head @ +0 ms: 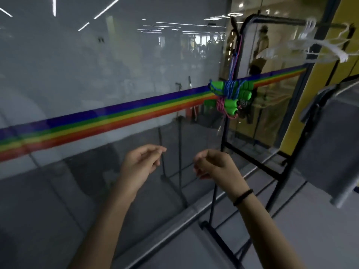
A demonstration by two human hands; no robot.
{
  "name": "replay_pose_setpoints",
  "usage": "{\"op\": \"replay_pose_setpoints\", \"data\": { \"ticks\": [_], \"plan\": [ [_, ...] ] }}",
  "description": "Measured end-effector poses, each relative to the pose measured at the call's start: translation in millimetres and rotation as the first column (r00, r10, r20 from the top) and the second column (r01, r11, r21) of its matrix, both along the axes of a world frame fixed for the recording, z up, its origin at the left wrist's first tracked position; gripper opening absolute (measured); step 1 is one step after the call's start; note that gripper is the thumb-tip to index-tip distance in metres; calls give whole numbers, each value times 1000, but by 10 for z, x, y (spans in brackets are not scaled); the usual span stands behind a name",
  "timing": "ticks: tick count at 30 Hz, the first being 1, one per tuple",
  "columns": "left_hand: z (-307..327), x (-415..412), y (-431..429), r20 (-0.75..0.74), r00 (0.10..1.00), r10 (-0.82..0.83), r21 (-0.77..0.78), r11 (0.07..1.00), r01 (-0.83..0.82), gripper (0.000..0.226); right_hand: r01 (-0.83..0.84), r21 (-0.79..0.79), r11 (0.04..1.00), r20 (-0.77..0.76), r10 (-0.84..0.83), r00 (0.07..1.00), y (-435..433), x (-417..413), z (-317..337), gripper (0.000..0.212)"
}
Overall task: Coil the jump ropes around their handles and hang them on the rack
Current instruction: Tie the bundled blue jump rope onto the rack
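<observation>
Two coiled jump ropes hang from the top left corner of a black metal rack (226, 140). The upper bundle (229, 88) has green handles wrapped in blue rope. Just below it, a second bundle (228, 106) has green handles wrapped in pink rope. Both dangle by their cords (234, 63) in front of a glass wall. My left hand (140, 165) and my right hand (214, 165) hover well below the bundles with fingers loosely curled, holding nothing. A black band circles my right wrist.
The glass wall (97, 74) carries a rainbow stripe (116, 117). White hangers (322, 43) hang on the rack's top bar at the right. A grey cloth-covered object (330, 144) stands to the right. A person (260, 49) stands behind the glass.
</observation>
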State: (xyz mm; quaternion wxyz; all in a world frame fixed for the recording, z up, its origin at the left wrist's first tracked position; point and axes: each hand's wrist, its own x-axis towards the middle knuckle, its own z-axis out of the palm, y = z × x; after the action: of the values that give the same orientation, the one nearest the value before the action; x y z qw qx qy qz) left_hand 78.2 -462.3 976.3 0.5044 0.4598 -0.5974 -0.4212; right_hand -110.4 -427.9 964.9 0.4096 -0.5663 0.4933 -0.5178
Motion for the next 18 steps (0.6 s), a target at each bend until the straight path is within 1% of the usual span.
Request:
{"op": "replay_pose_setpoints", "data": {
  "ticks": [4, 7, 9, 12, 15, 18],
  "plan": [
    [-52, 111, 621, 21, 995, 102, -16, 995, -102, 20, -76, -16, 997, -23, 76, 997, 427, 69, -20, 18],
    [-161, 131, 1179, 28, 986, 162, -22, 987, -161, 26, -150, -26, 988, -26, 150, 988, 879, 31, -83, 21],
    [-285, 59, 1615, 32, 975, 221, -10, 975, -220, 28, -207, -18, 978, -46, 206, 977, 1249, -50, -159, 21],
    [-522, -205, 2392, 10, 956, 294, 13, 956, -294, 25, -286, -17, 958, -39, 286, 958, 1903, -259, -344, 18],
    [-823, -536, 3243, -30, 930, 365, 42, 931, -364, 19, -351, 30, 936, -67, 353, 933, 2597, -523, -618, 14],
    [-1060, -821, 3970, -38, 898, 438, 131, 893, -430, 20, -388, 124, 913, -36, 395, 918, 3235, -811, -850, 16]
  ]
}}
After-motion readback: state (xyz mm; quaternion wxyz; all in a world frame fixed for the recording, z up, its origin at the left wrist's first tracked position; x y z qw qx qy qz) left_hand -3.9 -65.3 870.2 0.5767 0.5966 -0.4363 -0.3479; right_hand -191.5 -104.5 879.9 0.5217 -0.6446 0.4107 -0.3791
